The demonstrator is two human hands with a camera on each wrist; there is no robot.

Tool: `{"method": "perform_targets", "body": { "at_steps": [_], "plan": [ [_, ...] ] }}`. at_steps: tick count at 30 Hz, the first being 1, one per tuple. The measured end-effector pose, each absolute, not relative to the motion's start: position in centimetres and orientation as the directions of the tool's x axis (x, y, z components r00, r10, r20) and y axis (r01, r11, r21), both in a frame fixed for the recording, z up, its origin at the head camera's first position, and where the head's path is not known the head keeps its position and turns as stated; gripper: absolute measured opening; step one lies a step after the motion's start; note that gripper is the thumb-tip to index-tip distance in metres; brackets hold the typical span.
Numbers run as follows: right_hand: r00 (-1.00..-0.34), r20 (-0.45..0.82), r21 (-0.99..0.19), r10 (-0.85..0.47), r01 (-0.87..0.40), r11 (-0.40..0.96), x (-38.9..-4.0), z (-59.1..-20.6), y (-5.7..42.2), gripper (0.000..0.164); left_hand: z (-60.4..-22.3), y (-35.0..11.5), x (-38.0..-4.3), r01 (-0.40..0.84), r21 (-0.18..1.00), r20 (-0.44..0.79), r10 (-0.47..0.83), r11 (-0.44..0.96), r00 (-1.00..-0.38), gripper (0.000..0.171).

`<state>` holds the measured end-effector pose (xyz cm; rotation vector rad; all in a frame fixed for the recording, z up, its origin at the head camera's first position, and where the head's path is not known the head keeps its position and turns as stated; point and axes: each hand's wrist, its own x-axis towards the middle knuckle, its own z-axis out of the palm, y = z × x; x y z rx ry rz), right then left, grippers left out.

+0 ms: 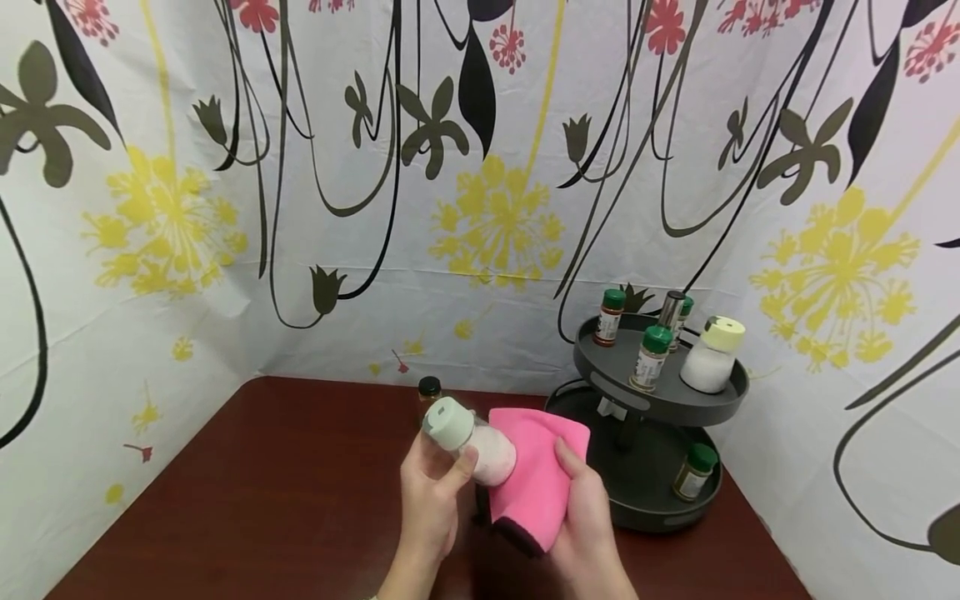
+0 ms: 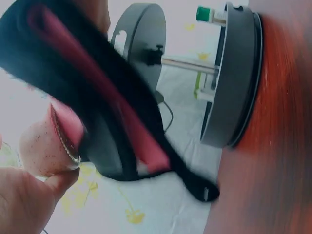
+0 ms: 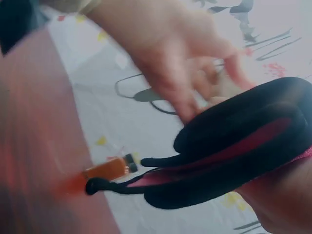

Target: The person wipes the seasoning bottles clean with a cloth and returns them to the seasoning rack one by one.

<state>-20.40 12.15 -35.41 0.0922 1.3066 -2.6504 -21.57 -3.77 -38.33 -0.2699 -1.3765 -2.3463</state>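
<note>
I had left grip [image 1: 431,496] curled round jar [image 1: 492,456], long axis tilted, lid [image 1: 448,422] up-left, base toward pink cloth [image 1: 534,471], pinched in right grip [image 1: 587,512]. Jar-cloth contact unclear; both above bench [image 1: 300,483].

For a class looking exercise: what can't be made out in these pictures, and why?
Head view: lower part of the black-capped bottle, behind the mint-capped jar and left hand.
Head view: most fingers of the right hand, behind the pink cloth.
Head view: wording on green-capped spice jars, too small.
Left wrist view: left hand, partly cut off by the edge.
Right wrist view: bottle's base, blurred.
</note>
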Motion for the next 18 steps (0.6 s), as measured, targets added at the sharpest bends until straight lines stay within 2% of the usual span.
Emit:
{"method": "perform_targets", "body": {
  "at_steps": [4, 10, 18],
  "plan": [
    [-0.981, -0.123, -0.795, -0.151, 0.189, -0.576, -21.0, -36.5, 11.2, 0.066, -38.2, -3.3, -21.5, 0.433, 0.796, 0.359, -0.247, -0.422, -0.900, 0.053],
    [-0.958, -0.147, -0.780, -0.246, 0.265, -0.567, -20.1, -36.9, 11.3, 0.065, -38.5, -4.1, -22.1, 0.431, 0.804, 0.341, -0.276, -0.410, -0.899, 0.055],
    [-0.976, -0.160, -0.778, -0.147, 0.217, -0.590, -20.9, -34.9, 12.7, 0.067, -38.0, -4.1, -21.9, 0.439, 0.785, 0.353, -0.268, -0.436, -0.897, 0.053]
  ]
}}
